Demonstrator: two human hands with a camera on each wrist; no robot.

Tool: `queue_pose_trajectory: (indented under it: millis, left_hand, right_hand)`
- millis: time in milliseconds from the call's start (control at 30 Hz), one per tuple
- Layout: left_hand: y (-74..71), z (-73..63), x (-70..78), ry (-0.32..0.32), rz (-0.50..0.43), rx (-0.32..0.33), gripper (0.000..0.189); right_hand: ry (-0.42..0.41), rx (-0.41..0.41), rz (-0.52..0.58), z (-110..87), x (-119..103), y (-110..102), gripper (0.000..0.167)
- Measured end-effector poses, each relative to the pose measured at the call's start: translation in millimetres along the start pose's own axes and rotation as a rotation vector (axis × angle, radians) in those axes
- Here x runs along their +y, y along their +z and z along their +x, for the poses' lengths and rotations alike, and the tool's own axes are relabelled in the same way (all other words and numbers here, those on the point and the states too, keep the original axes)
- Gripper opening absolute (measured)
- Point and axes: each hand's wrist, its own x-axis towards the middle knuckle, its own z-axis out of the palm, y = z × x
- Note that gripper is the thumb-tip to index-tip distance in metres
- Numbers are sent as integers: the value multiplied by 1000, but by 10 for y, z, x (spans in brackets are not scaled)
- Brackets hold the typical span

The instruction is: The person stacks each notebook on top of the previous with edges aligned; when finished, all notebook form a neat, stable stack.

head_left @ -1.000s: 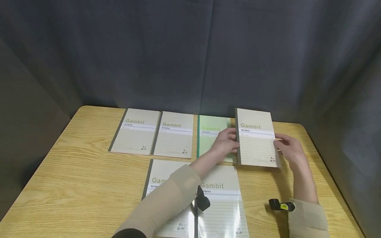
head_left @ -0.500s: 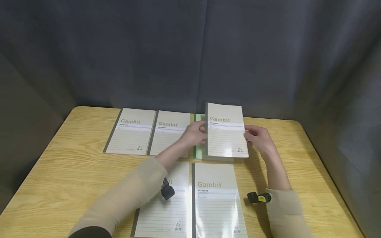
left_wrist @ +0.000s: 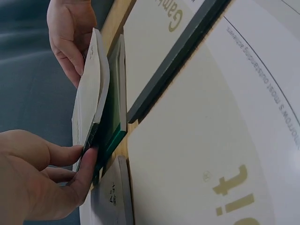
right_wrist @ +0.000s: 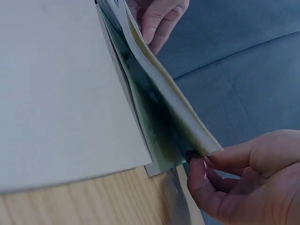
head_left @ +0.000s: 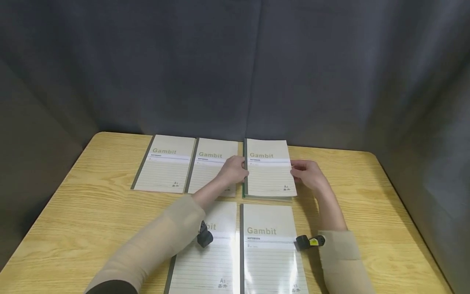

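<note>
Presently I log, from my remote station: one table (head_left: pixel 92 220), wood-grain top in yellowish tan, its far corners rounded, the grain running roughly crosswise. One dark blue-grey curtain (head_left: pixel 176 73), hung behind the far edge and along both sides, with soft folds and a vertical line near the middle.

Held item: one Gambit notebook (head_left: pixel 269 175), pale cover, dark spine, marked A5, at the far side of the table. It is tilted just above a green notebook (right_wrist: pixel 152 126), covering most of it in my head view; whether the two touch anywhere, I cannot tell. The left hand (head_left: pixel 233 169) pinches the spine between thumb and fingers; the right hand (head_left: pixel 309 174) pinches the opposite edge.

Also on the wood: a far-left notebook (head_left: pixel 163 171) and a second notebook (head_left: pixel 205 167) beside it, the latter partly behind the left hand. Nearer me, a left front notebook (head_left: pixel 209 265), partly under the left forearm, and a right front notebook (head_left: pixel 271 261), both with bright glare.

Worn: beige sleeves (head_left: pixel 154 241); two small black devices (head_left: pixel 205 235), the right one with a yellow patch.
</note>
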Motion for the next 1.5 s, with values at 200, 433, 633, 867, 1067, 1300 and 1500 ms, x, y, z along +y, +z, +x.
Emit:
queue_pose_trajectory:
  millis: [200, 433, 633, 867, 1067, 1300, 1500]
  left_hand:
    - [29, -3, -42, 10, 74, 18, 14]
    - [41, -59, -49, 71, 122, 71, 12]
    - [34, -86, -7, 73, 113, 40, 32]
    - [-5, -124, 23, 24, -12, -2, 46]
    - [-32, -148, 32, -25, -138, 9, 48]
    - [-18, -157, 43, -40, -188, 20, 49]
    - [-20, -189, 66, -44, -211, 15, 50]
  right_hand:
    - [10, -33, 8, 24, 58, 23, 47]
    - [1, -36, -5, 18, 72, -14, 44]
    - [3, -50, 15, -49, 39, -67, 46]
    - [43, -68, -25, -117, -37, -89, 52]
    - [58, -93, -17, -138, -97, -56, 54]
    - [61, -96, -3, -171, -135, -46, 54]
    - [55, -112, -4, -173, -145, -40, 53]
